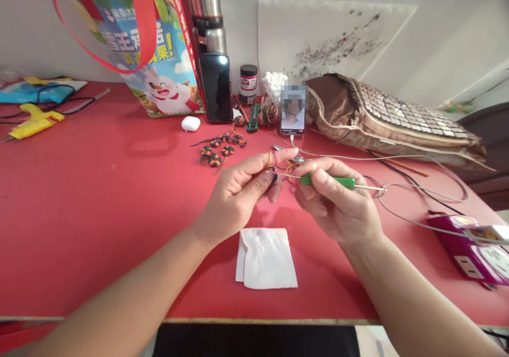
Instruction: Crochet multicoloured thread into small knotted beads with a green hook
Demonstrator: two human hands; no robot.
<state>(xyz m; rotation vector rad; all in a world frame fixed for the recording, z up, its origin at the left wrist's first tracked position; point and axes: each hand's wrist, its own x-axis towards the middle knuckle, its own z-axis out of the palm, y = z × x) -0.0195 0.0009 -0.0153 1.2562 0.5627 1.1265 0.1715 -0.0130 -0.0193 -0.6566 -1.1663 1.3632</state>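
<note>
My left hand (248,187) pinches a small dark piece of crochet (273,175) between thumb and fingers. Orange and pink yarn (272,158) loops round its raised index finger. In my right hand (342,203) is a crochet hook (345,182) with a green handle, gripped near the middle. Its thin metal shaft points left and meets the crochet piece; whether the tip is inside a stitch is too small to tell. Behind the hands lie several finished-looking dark and orange crochet pieces (215,160). A multicoloured yarn ball (268,115) rests farther back.
A folded white tissue (268,259) lies in front of me. At the back stand a gift bag (167,54), a dark phone (216,89), a lit phone (293,121) and a jar (248,84). A yellow glue gun (35,121) is left; a purple power strip (457,240) and cables are right.
</note>
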